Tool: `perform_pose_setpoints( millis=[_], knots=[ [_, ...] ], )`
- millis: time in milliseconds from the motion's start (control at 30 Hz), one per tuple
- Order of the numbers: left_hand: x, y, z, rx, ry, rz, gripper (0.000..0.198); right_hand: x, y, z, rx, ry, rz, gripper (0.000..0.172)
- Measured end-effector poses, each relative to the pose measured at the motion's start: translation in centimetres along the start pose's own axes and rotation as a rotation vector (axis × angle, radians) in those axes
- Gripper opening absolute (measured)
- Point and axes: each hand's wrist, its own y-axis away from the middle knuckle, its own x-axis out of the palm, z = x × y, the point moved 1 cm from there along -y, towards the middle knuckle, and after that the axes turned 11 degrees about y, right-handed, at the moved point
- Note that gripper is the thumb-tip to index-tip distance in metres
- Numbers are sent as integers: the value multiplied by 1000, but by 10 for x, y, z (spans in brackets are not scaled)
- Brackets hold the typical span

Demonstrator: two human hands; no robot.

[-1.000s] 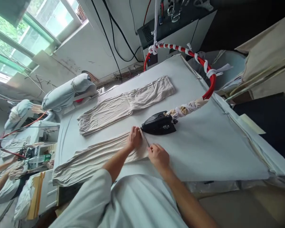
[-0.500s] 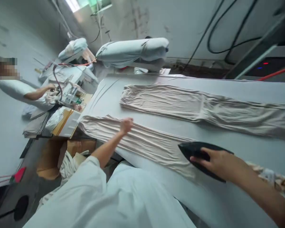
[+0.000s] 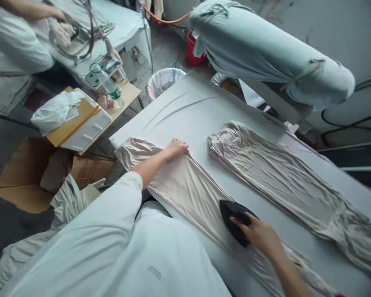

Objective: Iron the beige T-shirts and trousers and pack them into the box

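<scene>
Two bare hands work over a pale cloth-covered table in the head view. Right hand: fingers wrapped around the handle of a black iron, grip closed; the iron rests on the near beige garment, its pointed tip directed towards the left hand. Left hand: lies on the same garment at its far edge, fingers curled and nearly closed; cannot tell whether cloth is pinched between them or only pressed down. The near garment runs lengthwise along the table edge closest to the wearer, its gathered end lying beyond the left hand; cloth between the hands is fairly smooth, with shallow creases near the iron. A far beige garment lies roughly parallel, apart from the near one, more wrinkled, also with a gathered end. Surroundings: cloth-covered padded roll beyond the table; red bucket near its left end; clear bottle with a green label on a side surface; open cardboard box on the floor at left; a co-worker's forearm at upper left.
</scene>
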Motion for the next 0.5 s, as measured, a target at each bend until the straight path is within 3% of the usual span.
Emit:
perform_pose_setpoints(
  millis=[67,133,233,300,333,400,500],
  knots=[
    [0,25,3,-25,53,-83,20,-39,-49,108,-55,54,94,58],
    [-10,69,21,-108,80,-258,38,-82,-104,206,-105,105,118,62],
    [-43,152,86,-447,80,-521,67,-148,-178,327,-205,93,89,63],
    [-72,199,143,-698,175,-512,67,-179,-202,398,-360,31,140,61],
    [-87,215,170,-761,249,-448,63,-186,-203,432,-452,21,174,59],
    [-110,234,212,-746,375,-287,55,-186,-181,495,-594,90,208,58],
    [-130,239,237,-693,434,-169,38,-155,-121,561,-700,275,228,56]
  ],
)
